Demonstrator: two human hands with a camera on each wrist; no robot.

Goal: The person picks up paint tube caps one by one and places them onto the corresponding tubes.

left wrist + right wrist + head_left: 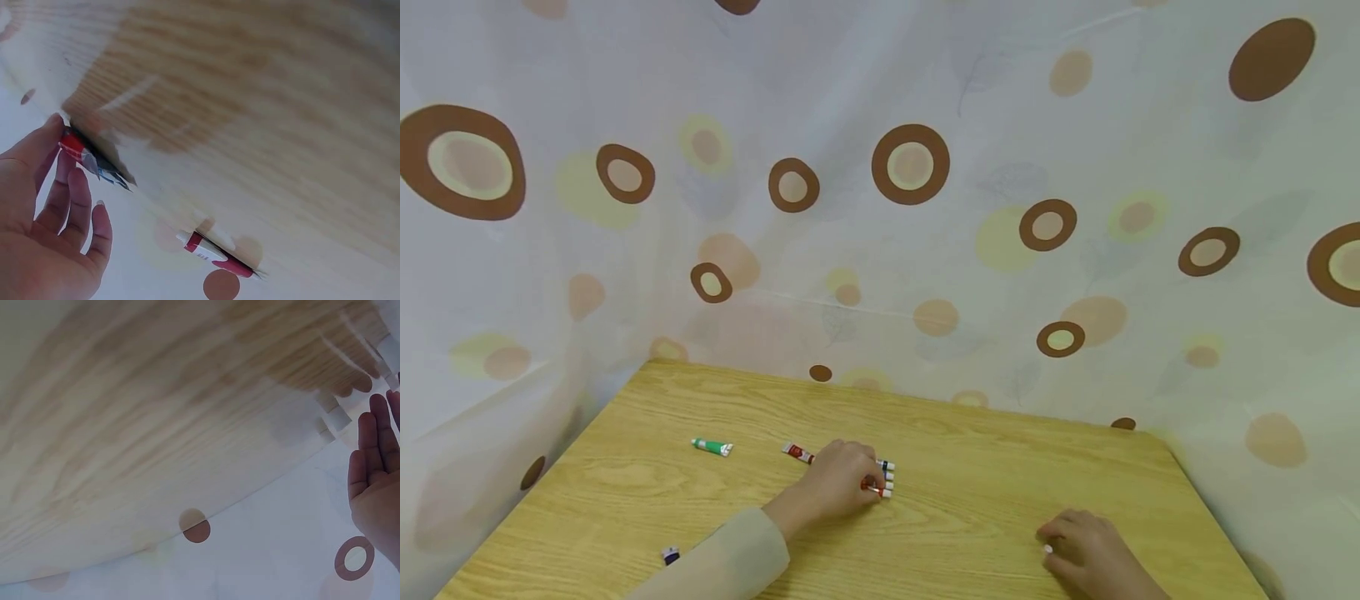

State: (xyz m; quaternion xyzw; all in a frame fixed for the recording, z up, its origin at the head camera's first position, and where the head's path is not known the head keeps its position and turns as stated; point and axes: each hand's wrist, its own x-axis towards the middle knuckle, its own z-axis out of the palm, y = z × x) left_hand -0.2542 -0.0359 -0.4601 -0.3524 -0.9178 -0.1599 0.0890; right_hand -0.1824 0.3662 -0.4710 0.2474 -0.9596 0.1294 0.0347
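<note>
On the desk point(962, 533), the left hand point(841, 479) pinches a red tube point(74, 145) beside other tubes point(889, 476); I cannot tell whether the right hand point(1093, 548) pinches the white tip point(1048, 549).

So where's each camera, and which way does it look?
Head: on the head, facing forward and down at the table and spotted sheet; left grip, right grip and left sleeve show.
Left wrist: on that wrist, facing a red tube; left grip shows at left.
Right wrist: on that wrist, facing table and sheet; part of right grip shows at right.
Head and left wrist share the left grip.
</note>
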